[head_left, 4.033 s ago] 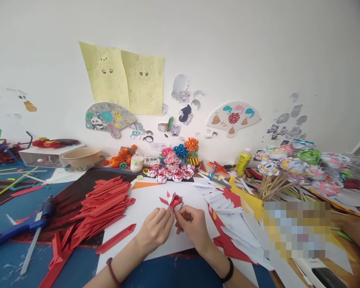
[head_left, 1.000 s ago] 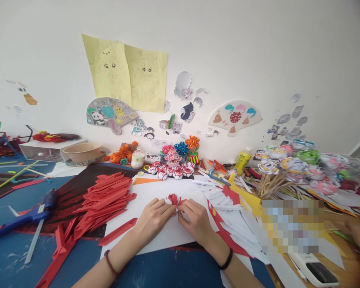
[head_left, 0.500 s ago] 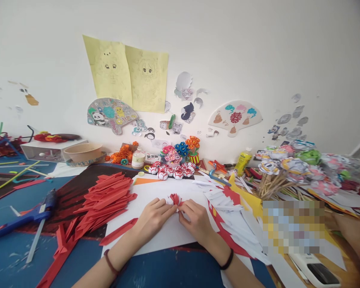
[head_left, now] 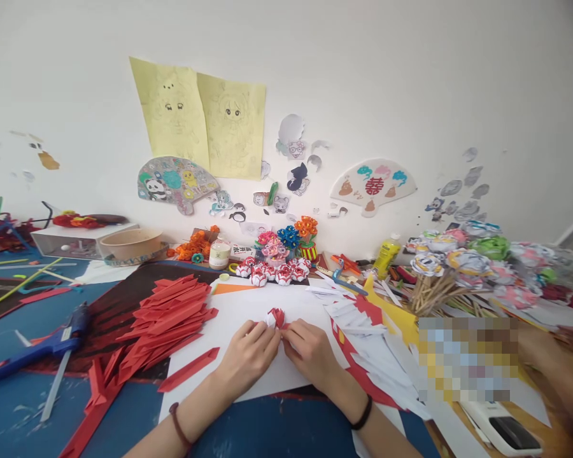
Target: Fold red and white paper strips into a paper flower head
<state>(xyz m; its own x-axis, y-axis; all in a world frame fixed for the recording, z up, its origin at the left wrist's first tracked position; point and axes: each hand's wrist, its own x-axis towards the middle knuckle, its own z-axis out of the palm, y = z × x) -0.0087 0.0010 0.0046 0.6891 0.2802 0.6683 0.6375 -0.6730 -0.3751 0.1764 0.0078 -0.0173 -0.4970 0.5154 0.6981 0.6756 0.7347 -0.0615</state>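
Observation:
My left hand [head_left: 248, 357] and my right hand [head_left: 310, 352] meet over a white sheet [head_left: 229, 318], and both pinch a small red-and-white folded paper flower [head_left: 275, 317] between their fingertips. The flower sticks up above my fingers; its lower part is hidden by them. A single red folded strip [head_left: 189, 378] lies on the sheet to the left of my left hand. A heap of the same red folded strips [head_left: 169, 312] sits further left.
Finished red-and-white flowers [head_left: 272, 273] stand in a row behind the sheet. White and red folded pieces [head_left: 363, 331] pile up on the right. A blue glue gun [head_left: 38, 346] lies far left. Paper flowers on sticks [head_left: 458, 264] lie at the right, another person's hand [head_left: 561, 375] near them.
Four seconds ago the flower's red petals stood out looser and higher; now my fingers close tighter around it and it looks more compact. My hands have barely shifted in the last second.

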